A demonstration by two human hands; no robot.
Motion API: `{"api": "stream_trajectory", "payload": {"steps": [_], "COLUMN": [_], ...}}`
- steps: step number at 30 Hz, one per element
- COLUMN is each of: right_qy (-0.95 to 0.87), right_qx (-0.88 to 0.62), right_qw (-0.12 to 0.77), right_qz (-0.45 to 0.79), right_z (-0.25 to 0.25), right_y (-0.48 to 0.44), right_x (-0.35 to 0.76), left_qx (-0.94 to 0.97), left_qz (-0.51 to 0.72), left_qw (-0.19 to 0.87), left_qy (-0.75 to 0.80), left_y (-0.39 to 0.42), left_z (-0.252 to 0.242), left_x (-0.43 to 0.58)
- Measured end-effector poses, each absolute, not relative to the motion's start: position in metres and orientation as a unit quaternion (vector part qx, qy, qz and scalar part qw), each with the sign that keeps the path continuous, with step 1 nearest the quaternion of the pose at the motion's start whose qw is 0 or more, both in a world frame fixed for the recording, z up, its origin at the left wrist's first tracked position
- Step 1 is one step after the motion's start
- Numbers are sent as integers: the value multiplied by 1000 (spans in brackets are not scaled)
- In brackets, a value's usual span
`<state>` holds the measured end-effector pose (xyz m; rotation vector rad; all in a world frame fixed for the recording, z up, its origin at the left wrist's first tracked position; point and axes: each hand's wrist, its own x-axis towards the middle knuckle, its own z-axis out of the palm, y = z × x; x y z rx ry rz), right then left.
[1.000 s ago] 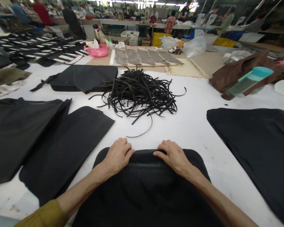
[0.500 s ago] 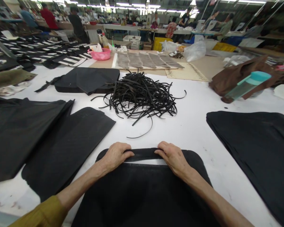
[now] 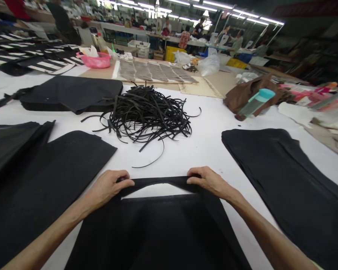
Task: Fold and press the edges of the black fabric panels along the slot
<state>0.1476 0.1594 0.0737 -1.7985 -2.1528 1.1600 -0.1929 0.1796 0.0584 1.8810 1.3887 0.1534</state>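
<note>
Left of the pile of black strips (image 3: 146, 116), on the person's side, layered black panels (image 3: 45, 187) lie on the white bench (image 3: 202, 150). Beyond the pile's left side lies a folded black panel (image 3: 70, 93), with a pink plastic basin (image 3: 92, 60) farther off. Directly in front of the pile, the left hand (image 3: 109, 186) has a narrow grip, its fingers curled over the raised top edge of a black fabric panel (image 3: 157, 236). The right hand (image 3: 208, 180) pinches that same edge, well apart from the left. Between the hands, white bench shows beneath the lifted edge. Right of the pile, a teal-lidded plastic bottle (image 3: 256, 103) lies against a crumpled brown cloth (image 3: 243, 93), and a large black panel (image 3: 284, 187) lies nearer the person.
</note>
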Motion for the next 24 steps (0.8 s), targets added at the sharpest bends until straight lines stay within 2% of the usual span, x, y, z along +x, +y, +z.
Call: {"api": "stream_trajectory", "payload": {"steps": [6, 10, 12, 14, 20, 24], "right_qy": [-696, -702, -707, -715, -749, -757], "right_qx": [-599, -624, -638, -651, -655, -646], "right_qw": [79, 105, 105, 100, 68, 79], "right_qz": [388, 327, 287, 234, 81, -61], "right_z": [70, 70, 68, 64, 43, 44], "right_y": [140, 131, 128, 126, 123, 114], "right_x": [178, 179, 176, 171, 155, 142], "left_qx": [700, 641, 628, 653, 749, 762], "left_qz": [-11, -8, 13, 26, -30, 27], "left_qw": [474, 557, 561, 502, 138, -29], "left_qy": [534, 528, 540, 566, 648, 646], "left_y": [179, 175, 174, 171, 149, 131], "left_z": [70, 73, 69, 62, 45, 48], "left_x": [-225, -243, -247, -246, -225, -217]}}
